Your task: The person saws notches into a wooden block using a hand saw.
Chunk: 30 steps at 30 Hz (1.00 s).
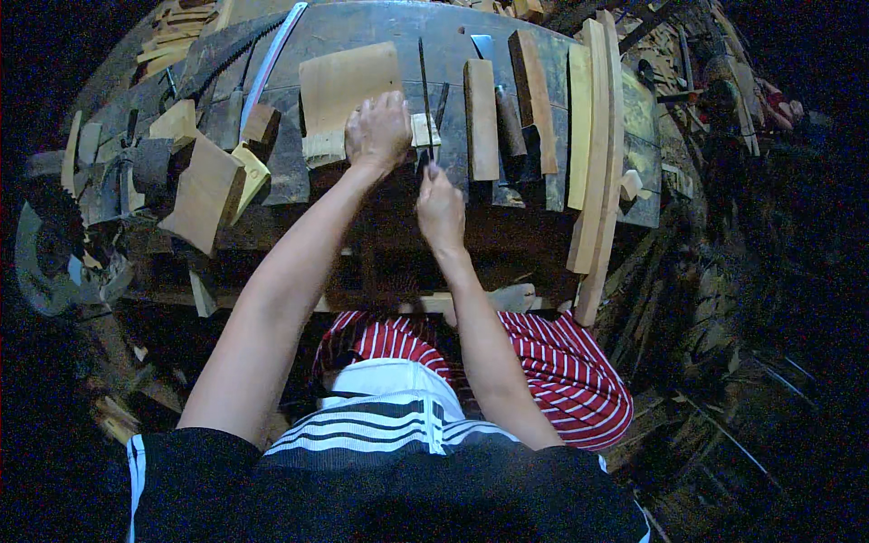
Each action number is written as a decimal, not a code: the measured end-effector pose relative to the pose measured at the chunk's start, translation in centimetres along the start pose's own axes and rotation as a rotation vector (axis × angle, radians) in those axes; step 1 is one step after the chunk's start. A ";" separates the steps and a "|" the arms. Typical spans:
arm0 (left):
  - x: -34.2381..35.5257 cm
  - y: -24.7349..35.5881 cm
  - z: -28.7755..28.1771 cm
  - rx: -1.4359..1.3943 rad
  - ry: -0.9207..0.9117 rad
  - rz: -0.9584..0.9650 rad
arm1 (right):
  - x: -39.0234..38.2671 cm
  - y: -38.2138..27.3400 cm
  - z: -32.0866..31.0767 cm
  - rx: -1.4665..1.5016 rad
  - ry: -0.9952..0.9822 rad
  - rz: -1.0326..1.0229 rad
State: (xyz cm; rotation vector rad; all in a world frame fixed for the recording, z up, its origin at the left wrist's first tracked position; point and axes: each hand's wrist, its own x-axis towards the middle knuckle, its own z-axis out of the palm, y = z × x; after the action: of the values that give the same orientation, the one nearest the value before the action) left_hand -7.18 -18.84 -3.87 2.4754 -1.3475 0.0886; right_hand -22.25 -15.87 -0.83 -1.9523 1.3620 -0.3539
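My left hand presses down with bent fingers on a pale wood strip, holding it against the bench. Just beyond the strip lies a flat tan board, partly under my fingertips. My right hand is closed round the near end of a thin, dark, long-bladed tool. Its blade points away from me and crosses the strip's right end, right of my left hand. Seen edge-on, the blade does not show whether it is a saw or a file. My right fist hides its handle.
The dark workbench carries a wood block, a wooden-handled tool and another block on the right. Long wood strips overhang its near edge. Leftward lie a curved saw blade, a shaped board and wood offcuts.
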 end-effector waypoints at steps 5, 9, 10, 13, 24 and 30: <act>-0.1 -0.2 0.1 -0.015 0.017 0.029 | -1.6 0.0 -1.0 -0.039 -0.126 0.146; 0.1 -0.1 0.0 0.002 -0.052 0.022 | 0.9 -0.9 -0.7 -0.028 -0.047 -0.010; 0.2 -0.2 -0.1 0.005 0.017 0.028 | 1.3 -0.9 -0.5 -0.016 -0.041 -0.015; -0.2 -0.3 -0.2 0.012 -0.013 0.029 | -1.0 -0.2 -0.6 -0.010 -0.069 0.040; -0.3 -0.4 1.3 0.027 0.018 0.046 | 1.5 2.0 1.7 -0.059 0.014 -0.063; -1.4 -0.1 0.1 -0.019 0.083 0.082 | -3.0 1.8 0.0 -0.077 -0.077 0.096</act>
State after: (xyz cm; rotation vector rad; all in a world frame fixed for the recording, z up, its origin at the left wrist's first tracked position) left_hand -7.86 -17.72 -4.29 2.3732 -1.4080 0.1941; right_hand -24.74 -13.52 -1.54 -1.9343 1.4327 -0.1814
